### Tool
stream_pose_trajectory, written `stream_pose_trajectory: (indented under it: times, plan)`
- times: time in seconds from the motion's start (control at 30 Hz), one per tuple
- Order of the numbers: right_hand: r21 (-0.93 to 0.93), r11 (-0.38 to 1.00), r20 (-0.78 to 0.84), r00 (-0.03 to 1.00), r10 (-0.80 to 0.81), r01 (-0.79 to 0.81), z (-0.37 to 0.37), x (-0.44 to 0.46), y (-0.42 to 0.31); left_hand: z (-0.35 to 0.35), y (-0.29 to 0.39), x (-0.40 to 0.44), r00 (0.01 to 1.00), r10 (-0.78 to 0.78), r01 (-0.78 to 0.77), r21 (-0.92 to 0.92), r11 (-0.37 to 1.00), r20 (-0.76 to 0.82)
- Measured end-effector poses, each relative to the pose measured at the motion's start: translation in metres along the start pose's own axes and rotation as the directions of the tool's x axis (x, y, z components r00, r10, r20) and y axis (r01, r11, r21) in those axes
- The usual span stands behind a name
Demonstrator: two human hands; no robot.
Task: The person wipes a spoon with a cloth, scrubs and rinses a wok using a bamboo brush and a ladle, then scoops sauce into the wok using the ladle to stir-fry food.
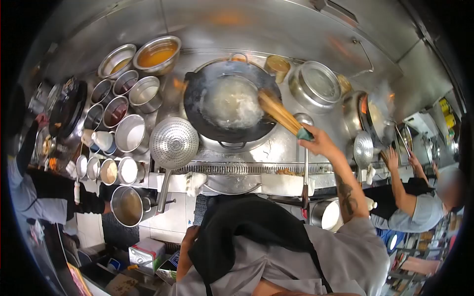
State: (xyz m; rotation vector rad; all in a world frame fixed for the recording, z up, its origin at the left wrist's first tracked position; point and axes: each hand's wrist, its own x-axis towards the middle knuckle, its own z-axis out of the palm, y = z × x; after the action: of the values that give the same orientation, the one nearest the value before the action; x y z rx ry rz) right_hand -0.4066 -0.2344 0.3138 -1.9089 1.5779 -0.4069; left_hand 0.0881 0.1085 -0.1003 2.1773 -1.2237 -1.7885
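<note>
My right hand (313,139) is closed around the green-bound end of a bamboo wok brush (281,115). The brush's bristle end reaches over the right side of a large black wok (197,118), at the edge of its cloudy, frothing water (232,101). Just below this hand, a ladle (305,167) lies with its handle toward me. Low by my apron is my left hand (190,235), its fingers hidden from view. To the wok's left, a perforated strainer (174,143) rests with its handle over the counter's front edge.
Steel containers (131,133) of sauces and seasonings crowd the left. Two bowls of orange liquid (157,53) stand behind them. At the right are a lidded steel pot (316,86) and a co-worker (419,202) at another wok. Another co-worker (39,192) stands left, near a steel pot (127,205).
</note>
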Motion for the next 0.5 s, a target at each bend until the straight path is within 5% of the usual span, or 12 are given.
stream_pose_trajectory:
  times: [0.07,0.17,0.2,0.3,0.33,0.37,0.5]
  plan:
    - [-0.471,0.824,0.029,0.939,-0.343,0.315,-0.007,0.028,-0.039,0.003,-0.001,-0.006,0.999,-0.022,0.02,-0.051,0.998,-0.026]
    - [-0.708,0.58,0.35,0.914,-0.206,0.402,0.014,0.067,-0.084,0.011,-0.005,-0.024,0.995,-0.064,0.052,-0.138,0.989,-0.079]
    - [-0.716,0.486,0.416,0.865,-0.28,0.502,0.038,0.096,-0.066,0.014,-0.004,-0.03,0.992,-0.085,0.068,-0.178,0.982,-0.092]
    - [-0.662,0.501,0.476,0.829,-0.293,0.557,0.095,0.158,-0.066,0.027,-0.002,-0.054,0.988,-0.103,0.073,-0.243,0.967,-0.112]
    - [-0.633,0.548,0.467,0.835,-0.292,0.546,0.106,0.168,-0.077,0.04,-0.026,-0.067,0.888,0.403,-0.394,0.087,0.915,-0.222]
    - [-0.605,0.593,0.449,0.843,-0.298,0.532,0.113,0.178,-0.087,0.048,-0.039,-0.069,0.815,0.518,-0.482,0.193,0.855,-0.261]
    - [-0.482,0.719,0.454,0.845,-0.284,0.5,0.112,0.195,-0.109,0.082,-0.059,-0.092,0.912,0.268,-0.267,0.048,0.963,-0.311]
